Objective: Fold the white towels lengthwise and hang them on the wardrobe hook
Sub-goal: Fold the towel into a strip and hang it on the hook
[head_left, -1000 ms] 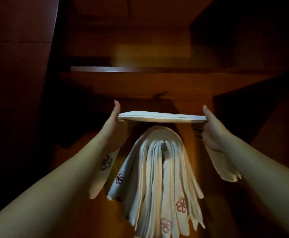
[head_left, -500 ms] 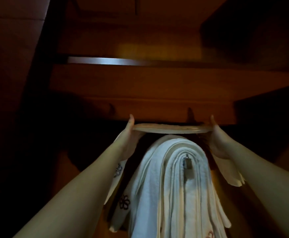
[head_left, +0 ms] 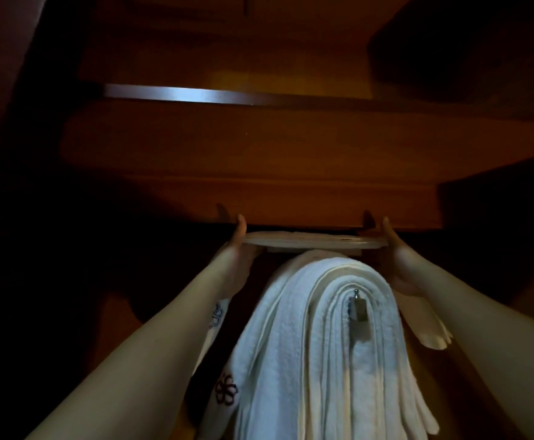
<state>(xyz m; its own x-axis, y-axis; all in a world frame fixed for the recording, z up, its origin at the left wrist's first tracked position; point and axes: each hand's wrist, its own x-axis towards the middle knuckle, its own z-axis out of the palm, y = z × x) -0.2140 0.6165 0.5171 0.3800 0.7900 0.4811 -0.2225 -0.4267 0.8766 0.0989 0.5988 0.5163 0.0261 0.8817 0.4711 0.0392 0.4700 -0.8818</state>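
Two hands are raised inside a dim wooden wardrobe, and a folded white towel [head_left: 314,240] is stretched flat between them, just above a stack of hung towels [head_left: 319,360]. Its left end is gripped by the left hand [head_left: 235,249], thumb up over the top edge; its right end is gripped by the right hand [head_left: 395,258] in the same manner. Loose ends of the held towel are seen hanging below both wrists. The stack is draped over a metal hook [head_left: 357,308], whose tip shows near the top of the folds. Flower embroidery [head_left: 226,389] is visible on the stack's left side. A pale rail [head_left: 195,95] is seen farther up.
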